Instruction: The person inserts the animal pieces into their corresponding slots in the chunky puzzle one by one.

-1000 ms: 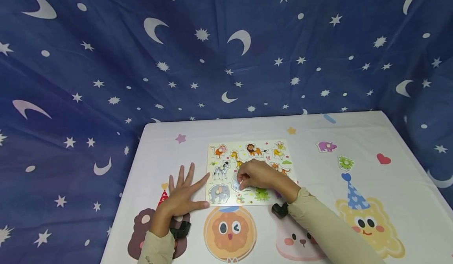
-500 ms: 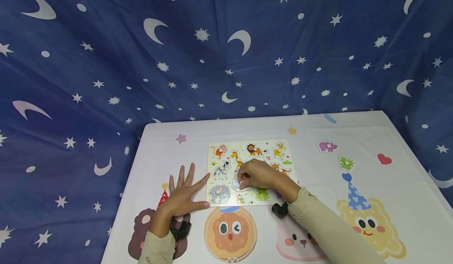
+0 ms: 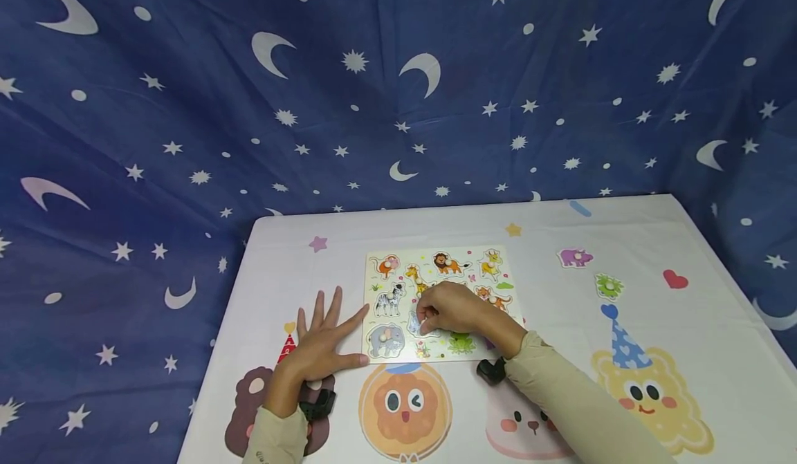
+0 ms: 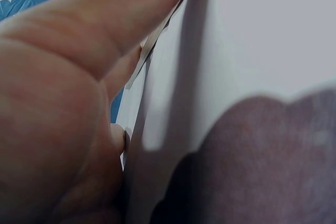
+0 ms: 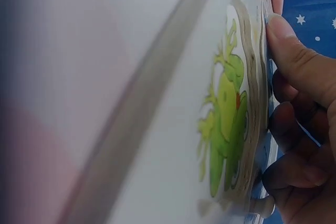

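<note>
A wooden animal peg puzzle board [image 3: 407, 253] lies on the table. My right hand [image 3: 457, 306] is over its middle, thumb and curled fingers pinching a grey-blue animal puzzle piece [image 3: 414, 323] low on the board; the hand covers most of that piece. In the right wrist view, the thumb [image 5: 302, 59] is close to the board surface, beyond a green frog picture [image 5: 228, 114]. Fingers spread wide, my left hand [image 3: 326, 343] rests on the table with thumb and forefinger tips at the board's left edge. Beside them sit the elephant piece [image 3: 394, 343] and the zebra piece [image 3: 387, 303].
Off the board to the right lie a purple hippo piece [image 3: 575, 258] and a green frog-coloured piece [image 3: 609, 286]. Lion [image 3: 443, 263], monkey [image 3: 389, 267] and other animal pieces sit along the board's top. A blue starry curtain [image 3: 373, 104] hangs behind the white tablecloth [image 3: 299, 270].
</note>
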`<state>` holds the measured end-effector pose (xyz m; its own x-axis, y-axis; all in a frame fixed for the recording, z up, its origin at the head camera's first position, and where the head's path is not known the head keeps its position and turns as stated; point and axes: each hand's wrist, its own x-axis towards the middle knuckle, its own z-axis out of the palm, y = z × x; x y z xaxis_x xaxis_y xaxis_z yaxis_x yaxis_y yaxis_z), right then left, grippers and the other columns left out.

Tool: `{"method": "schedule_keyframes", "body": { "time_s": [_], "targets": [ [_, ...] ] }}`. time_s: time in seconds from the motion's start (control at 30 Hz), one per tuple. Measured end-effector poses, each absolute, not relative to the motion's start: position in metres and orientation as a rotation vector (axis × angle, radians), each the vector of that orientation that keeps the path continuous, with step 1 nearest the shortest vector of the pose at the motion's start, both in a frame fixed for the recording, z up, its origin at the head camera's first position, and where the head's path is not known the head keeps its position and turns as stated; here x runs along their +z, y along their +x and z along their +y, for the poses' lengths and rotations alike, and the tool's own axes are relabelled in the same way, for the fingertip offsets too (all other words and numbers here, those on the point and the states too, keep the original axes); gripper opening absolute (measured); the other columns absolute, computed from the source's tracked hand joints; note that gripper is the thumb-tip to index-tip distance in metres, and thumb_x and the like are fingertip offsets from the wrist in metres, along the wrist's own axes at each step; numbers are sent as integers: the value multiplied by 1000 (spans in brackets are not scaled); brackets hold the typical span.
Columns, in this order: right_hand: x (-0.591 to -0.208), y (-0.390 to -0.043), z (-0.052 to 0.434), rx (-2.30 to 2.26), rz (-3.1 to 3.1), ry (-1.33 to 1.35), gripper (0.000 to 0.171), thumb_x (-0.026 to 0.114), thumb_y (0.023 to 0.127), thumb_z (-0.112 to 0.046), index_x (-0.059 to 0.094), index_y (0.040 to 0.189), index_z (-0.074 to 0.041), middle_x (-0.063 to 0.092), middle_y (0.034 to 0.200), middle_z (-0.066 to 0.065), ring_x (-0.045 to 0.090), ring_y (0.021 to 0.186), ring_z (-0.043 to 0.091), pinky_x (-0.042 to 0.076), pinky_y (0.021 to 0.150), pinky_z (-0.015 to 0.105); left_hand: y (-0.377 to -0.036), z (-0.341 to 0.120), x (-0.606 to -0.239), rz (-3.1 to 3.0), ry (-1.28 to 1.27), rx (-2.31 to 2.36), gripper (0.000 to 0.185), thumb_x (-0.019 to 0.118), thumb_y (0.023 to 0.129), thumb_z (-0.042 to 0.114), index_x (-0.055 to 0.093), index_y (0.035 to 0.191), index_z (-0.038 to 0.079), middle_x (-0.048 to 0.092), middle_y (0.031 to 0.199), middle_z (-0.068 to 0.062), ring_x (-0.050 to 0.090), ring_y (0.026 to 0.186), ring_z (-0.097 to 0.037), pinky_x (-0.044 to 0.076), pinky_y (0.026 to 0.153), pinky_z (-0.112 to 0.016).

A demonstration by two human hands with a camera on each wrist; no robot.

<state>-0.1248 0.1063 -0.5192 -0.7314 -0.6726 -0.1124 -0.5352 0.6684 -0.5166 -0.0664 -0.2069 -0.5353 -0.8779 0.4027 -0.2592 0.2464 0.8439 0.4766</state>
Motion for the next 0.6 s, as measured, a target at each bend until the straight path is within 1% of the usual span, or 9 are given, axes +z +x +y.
{"method": "schedule_keyframes", "body": {
  "time_s": [0.37,0.6],
  "targets": [
    [-520,-125,107,-666,2603,-949,22,84,81,-43,66,74,-31,52,65,-18,46,63,0,41,64,23,-67,-207,-536,2672,488,628,95,73,79,70,31,159,40,-12,172,-13,-21,154,-48,-17,114,-76],
    [-522,-124,108,-739,2582,-941,20,86,79,-40,69,76,-30,54,67,-18,48,63,0,41,62,23,-66,-207,-536,2667,467,633,96,73,78,70,31,159,40,-12,172,-12,-22,154,-48,-19,114,-75]
  ]
}}
